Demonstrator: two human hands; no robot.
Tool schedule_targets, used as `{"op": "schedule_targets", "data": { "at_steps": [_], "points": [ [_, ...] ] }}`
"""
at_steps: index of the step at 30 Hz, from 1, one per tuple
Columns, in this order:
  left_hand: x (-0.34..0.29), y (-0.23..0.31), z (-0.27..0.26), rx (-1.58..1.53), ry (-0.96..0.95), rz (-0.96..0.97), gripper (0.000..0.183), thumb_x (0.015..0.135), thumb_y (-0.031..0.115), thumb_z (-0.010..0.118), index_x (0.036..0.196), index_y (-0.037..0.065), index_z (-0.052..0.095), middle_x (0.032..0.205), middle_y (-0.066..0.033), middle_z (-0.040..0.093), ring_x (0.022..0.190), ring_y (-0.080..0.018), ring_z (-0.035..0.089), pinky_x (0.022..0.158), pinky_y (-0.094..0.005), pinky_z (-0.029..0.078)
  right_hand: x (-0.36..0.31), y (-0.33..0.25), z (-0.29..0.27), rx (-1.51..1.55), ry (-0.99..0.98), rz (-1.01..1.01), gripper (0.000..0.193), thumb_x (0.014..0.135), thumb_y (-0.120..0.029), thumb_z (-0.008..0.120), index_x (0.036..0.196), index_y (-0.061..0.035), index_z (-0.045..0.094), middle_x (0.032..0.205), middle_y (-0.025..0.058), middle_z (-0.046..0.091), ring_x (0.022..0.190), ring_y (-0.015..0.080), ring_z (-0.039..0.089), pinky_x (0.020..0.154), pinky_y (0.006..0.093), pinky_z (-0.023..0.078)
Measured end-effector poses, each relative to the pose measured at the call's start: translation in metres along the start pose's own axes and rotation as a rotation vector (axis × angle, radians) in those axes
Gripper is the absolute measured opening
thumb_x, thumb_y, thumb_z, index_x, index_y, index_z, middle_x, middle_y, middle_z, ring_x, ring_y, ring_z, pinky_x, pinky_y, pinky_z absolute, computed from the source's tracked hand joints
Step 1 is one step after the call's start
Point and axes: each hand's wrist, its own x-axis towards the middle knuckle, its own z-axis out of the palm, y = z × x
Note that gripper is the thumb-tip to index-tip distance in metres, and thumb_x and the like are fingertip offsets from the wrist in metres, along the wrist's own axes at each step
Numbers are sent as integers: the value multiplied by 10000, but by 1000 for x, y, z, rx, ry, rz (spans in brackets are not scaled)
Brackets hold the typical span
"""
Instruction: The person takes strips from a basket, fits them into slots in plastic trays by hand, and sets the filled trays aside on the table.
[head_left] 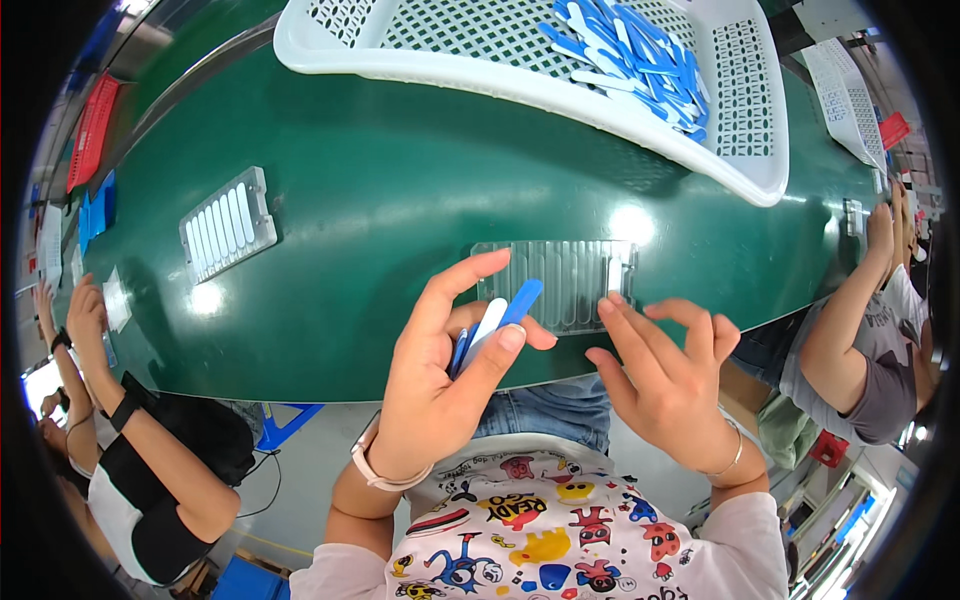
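Observation:
My left hand is closed around several slim round-ended strips, among them a blue strip and a white strip. Its index finger stretches over the left end of a clear slotted tray on the table. One white strip lies in a slot near that tray's right end. The fingertips of my right hand touch this strip's near end, with the thumb apart and the fingers spread. Most of the other slots look bare, though my left hand hides part of the tray.
A white perforated basket with a heap of blue and white strips stands at the far side of the green table. Further left lies a second clear tray with several white strips. Other people sit at both sides.

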Motion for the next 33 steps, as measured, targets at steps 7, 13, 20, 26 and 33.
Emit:
{"op": "schedule_targets", "data": {
  "at_steps": [7,13,20,26,33],
  "points": [
    [-8,-19,3,15,-56,-25,89,884,110,596,902,30,560,796,-58,673,639,5,481,551,-159,354,12,16,-5,567,144,137,350,697,-74,725,1036,-44,643,1009,59,644,828,206,540,710,308,410],
    [-8,-13,7,-416,-351,-482,160,933,178,521,952,20,532,638,-12,562,516,-18,373,464,-183,278,16,18,17,1383,20,-68,293,693,10,706,981,9,649,957,121,666,739,176,598,643,281,431],
    [-14,-18,6,-426,-254,-484,386,967,342,356,1001,-16,497,635,1,392,526,-52,280,431,-209,212,37,42,23,948,44,394,172,697,-107,757,829,-49,664,730,33,652,631,99,543,546,245,395],
    [-13,-16,-2,-531,-214,-471,480,962,386,309,997,-42,524,689,-8,413,543,-53,295,460,-216,237,54,43,27,674,35,114,232,634,-99,769,836,-48,668,867,34,612,787,188,503,657,292,414],
    [-16,-13,0,-166,-79,-347,202,940,151,459,979,-26,549,699,-3,465,572,-32,332,456,-215,246,53,45,33,615,30,108,293,634,-166,775,883,-68,656,977,27,573,871,225,489,770,332,404]
  ]
}}
